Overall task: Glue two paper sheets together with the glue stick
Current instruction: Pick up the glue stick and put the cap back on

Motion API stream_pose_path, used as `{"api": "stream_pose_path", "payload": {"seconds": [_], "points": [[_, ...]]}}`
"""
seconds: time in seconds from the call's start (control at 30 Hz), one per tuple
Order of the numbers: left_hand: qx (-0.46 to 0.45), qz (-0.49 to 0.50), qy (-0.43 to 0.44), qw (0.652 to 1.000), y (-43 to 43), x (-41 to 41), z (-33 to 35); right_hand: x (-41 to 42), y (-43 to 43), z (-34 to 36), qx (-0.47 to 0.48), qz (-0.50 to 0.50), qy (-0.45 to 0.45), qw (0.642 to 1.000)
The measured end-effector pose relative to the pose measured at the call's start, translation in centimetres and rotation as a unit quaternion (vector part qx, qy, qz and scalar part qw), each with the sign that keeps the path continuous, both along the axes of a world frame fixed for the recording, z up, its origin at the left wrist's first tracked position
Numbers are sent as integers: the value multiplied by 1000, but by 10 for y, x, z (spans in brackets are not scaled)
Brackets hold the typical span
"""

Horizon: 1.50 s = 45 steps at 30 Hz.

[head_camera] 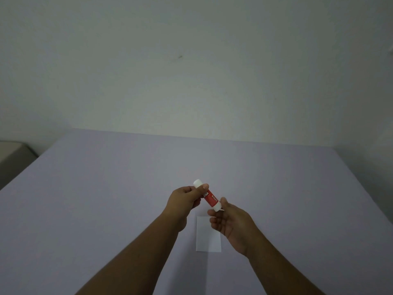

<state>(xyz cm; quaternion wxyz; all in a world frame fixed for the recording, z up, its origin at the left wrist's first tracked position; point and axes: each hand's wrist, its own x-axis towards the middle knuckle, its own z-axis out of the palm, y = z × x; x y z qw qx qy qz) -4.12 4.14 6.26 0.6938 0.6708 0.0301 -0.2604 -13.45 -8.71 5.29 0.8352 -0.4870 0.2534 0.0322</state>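
A red and white glue stick (209, 198) is held in the air above the table, tilted with one white end up and left. My left hand (184, 201) pinches its upper white end. My right hand (232, 223) grips its lower white end between thumb and fingers. Below the hands a small white paper sheet (207, 237) lies flat on the lilac table (106, 209); my right hand covers its upper right corner. I see only one sheet outline and cannot tell whether a second sheet lies on it.
The table's far edge meets a plain pale wall (191, 71). A grey object (12, 158) stands beyond the table's left edge.
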Motion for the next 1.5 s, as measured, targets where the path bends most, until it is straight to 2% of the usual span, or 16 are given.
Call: {"api": "stream_pose_path", "payload": {"seconds": [0.07, 0.17, 0.2, 0.33, 0.37, 0.57, 0.6, 0.7, 0.73, 0.93, 1.1, 1.27, 1.3, 1.4, 1.43, 1.5], "points": [[4, -4, 0, 1000, 0, 0, 0, -1, 1, -1, -42, -4, -19, 999], [4, -6, 1, 1000, -2, -1, 1, -2, 3, -4, -184, -6, -39, 982], [5, -6, 1, 1000, -2, -1, 1, -2, 3, -4, -196, -2, -40, 980], [7, 1, -3, 1000, -2, 1, 1, 0, 0, 1, -3, 5, -16, 1000], [9, 0, -3, 1000, -2, 1, 1, -1, -1, 2, 5, 6, -13, 1000], [10, -11, -6, 1000, -6, 1, 2, 0, 1, -3, -183, 1, -46, 982], [8, -9, -6, 1000, -7, 2, 2, 1, 0, -3, -166, 9, -43, 985], [7, -9, -5, 1000, -7, 5, 1, 4, -4, -2, -8, 13, -11, 1000], [9, -11, -5, 1000, -7, 5, 0, 3, -6, -2, 5, 11, -5, 1000], [12, -14, -2, 1000, -12, 4, 1, 5, -4, -9, -200, 4, -32, 979], [10, -17, -2, 1000, -13, 7, 2, 5, -11, -6, -14, 6, -8, 1000], [3, -25, -6, 1000, -16, 6, 0, 3, -8, -10, -179, -8, -36, 983], [0, -25, -7, 1000, -16, 5, 0, 3, -8, -10, -176, -9, -38, 984], [-6, -20, -8, 1000, -17, 6, -2, 3, -10, -8, -16, -19, -34, 999], [-7, -18, -7, 1000, -16, 6, -2, 2, -11, -7, 1, -20, -34, 999], [-3, -17, -6, 1000, -16, 6, -3, 2, -12, -8, -75, -10, -40, 996]]}}
